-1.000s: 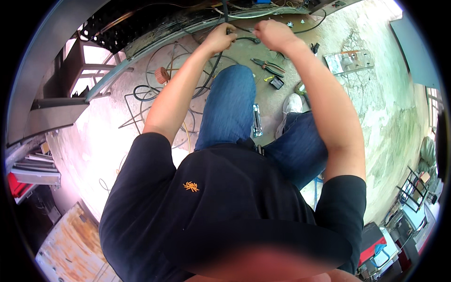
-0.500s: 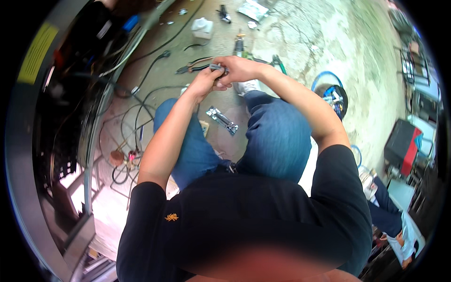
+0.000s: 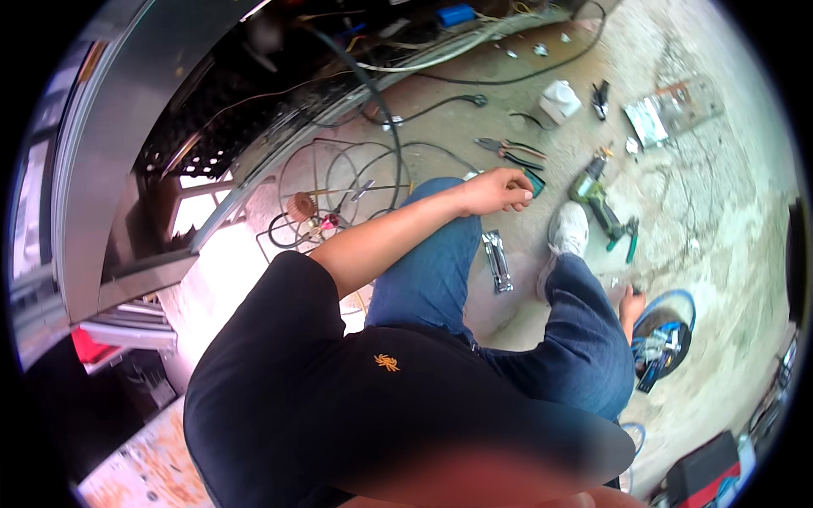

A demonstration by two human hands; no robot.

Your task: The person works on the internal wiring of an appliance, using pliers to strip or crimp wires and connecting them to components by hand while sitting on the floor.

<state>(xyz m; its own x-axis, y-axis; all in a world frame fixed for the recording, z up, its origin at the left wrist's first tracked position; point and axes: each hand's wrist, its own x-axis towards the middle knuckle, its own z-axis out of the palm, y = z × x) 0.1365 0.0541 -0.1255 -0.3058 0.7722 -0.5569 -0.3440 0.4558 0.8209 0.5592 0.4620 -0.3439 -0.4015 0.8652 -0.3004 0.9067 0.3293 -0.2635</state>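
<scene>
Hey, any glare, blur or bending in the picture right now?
Head view: floor at left glares nearly white; black shirt loses most detail; bottom centre is a blur; grey frame at upper left bows with the fisheye; left hand looks fairly clear.

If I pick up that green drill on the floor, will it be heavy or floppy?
The drill will probably feel stiff, since it looks hard-cased. Its chunky shape suggests some weight. The grip sticking out would likely stop it rolling.

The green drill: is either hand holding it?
No: the green drill lies on the floor, apart from both the left hand and the right hand.
</scene>
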